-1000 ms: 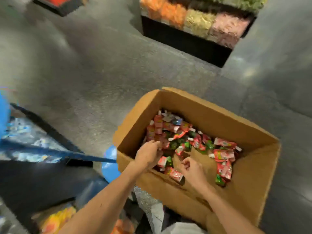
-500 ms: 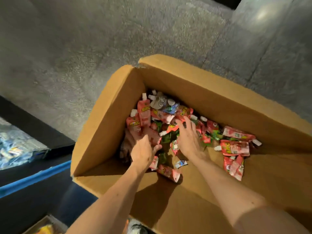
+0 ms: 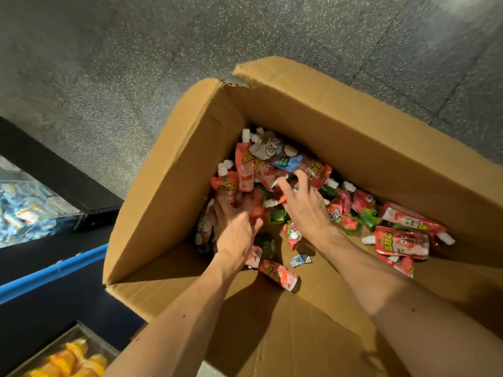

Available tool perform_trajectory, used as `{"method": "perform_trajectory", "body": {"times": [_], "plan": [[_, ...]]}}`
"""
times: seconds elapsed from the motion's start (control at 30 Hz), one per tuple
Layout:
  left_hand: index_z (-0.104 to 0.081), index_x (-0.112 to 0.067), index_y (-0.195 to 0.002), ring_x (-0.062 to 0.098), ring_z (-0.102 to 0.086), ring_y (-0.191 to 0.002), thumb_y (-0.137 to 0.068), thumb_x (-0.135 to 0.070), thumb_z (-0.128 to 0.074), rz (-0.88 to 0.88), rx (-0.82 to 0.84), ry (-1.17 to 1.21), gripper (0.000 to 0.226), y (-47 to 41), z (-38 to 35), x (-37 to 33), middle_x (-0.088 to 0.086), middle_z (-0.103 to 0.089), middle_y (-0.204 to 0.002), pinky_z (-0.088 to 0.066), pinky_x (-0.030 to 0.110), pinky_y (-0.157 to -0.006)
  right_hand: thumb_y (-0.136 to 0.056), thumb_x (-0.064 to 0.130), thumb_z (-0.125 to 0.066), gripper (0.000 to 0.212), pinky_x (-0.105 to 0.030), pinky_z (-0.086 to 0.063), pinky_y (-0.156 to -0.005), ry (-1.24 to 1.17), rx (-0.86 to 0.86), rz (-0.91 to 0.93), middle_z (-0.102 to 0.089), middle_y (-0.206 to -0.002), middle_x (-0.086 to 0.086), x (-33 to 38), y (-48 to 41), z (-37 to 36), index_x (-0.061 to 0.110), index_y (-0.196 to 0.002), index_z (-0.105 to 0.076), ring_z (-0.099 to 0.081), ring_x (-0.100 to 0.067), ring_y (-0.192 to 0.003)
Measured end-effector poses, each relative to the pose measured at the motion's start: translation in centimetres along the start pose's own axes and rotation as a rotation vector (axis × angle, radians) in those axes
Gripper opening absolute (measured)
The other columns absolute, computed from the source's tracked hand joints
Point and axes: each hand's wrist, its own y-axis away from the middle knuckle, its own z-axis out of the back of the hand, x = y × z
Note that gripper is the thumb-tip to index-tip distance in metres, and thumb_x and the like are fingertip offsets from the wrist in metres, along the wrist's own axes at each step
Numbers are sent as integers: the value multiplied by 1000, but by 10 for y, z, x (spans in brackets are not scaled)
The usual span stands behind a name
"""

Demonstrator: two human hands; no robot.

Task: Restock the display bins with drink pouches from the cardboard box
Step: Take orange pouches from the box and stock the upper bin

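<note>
Farther into the drink pouches now, left hand and right hand lie spread.

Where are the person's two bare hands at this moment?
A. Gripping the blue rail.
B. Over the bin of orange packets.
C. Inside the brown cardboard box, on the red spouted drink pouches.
C: the left hand and right hand both reach into the brown cardboard box, touching its heap of red spouted drink pouches.
</note>
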Motion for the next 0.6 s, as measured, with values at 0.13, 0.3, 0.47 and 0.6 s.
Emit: {"method": "perform_trajectory", "body": {"times": [0.13,0.3,0.47,0.6], "plan": [[-47,-16,-132,30,-56,-117,-99,-57,-43,37,-43,126,53,4,16,9,14,-58,-129,-43,36,-97,-67,5,-87,82,-44,-54,-53,-15,-17,-25,-44,-121,-26,1,-2,1,20,-131,-37,-54,-32,-48],[-58,-1,-108,30,-61,-96,-94,-59,-45,119,-120,266,61,14,28,17,11,-63,-99,-48,41,-86,-73,-3,-76,69,-46,-52,-64,37,-6,-18,-44,-110,-22,14,-9,6,23,-122,-36,-56,-37,-71],[-64,-6,-97,27,-64,-85,-88,-40,-68,195,-193,410,35,27,37,4,8,-67,-91,-51,38,-76,-83,-15,-51,50,-51,-47,-84,-13,28,-81,-41,-125,-26,21,-5,11,11,-126,-50,-53,-41,-91],[-69,-8,-105,20,-65,-89,-86,-36,-72,144,-234,466,34,36,38,10,5,-70,-96,-54,37,-81,-90,-3,-58,33,-47,-53,-76,-115,26,-60,-44,-132,-23,14,-4,19,8,-121,-56,-59,-42,-93]]}}
